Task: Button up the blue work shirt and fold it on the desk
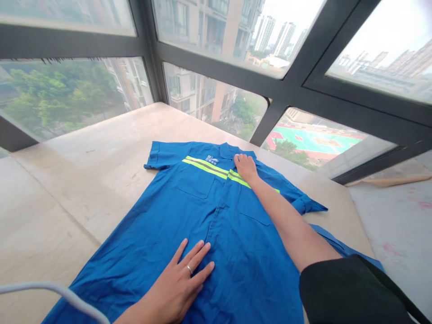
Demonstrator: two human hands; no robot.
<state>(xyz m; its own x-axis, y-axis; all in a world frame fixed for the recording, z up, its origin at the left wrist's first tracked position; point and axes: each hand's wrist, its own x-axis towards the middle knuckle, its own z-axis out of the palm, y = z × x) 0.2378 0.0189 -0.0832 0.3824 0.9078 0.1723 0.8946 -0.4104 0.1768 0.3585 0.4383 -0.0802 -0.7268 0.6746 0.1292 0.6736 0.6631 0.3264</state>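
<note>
A blue short-sleeved work shirt (202, 216) lies spread front side up, its collar pointing away from me. Yellow-green reflective stripes and a small white logo cross its chest, with a pocket below on each side. My left hand (185, 279), wearing a ring, rests flat on the lower front with its fingers spread. Farther up, my right hand (245, 166) has its fingers curled on the top of the front placket, just below the collar, and grips the cloth there. The hem runs out of view at the bottom.
The shirt lies on a beige stone sill (67, 180) under dark-framed windows (216, 67). A white cable (64, 290) curves in at lower left. More blue cloth (347, 245) lies at the right, partly behind my arm, near a pale flowered surface (398, 225).
</note>
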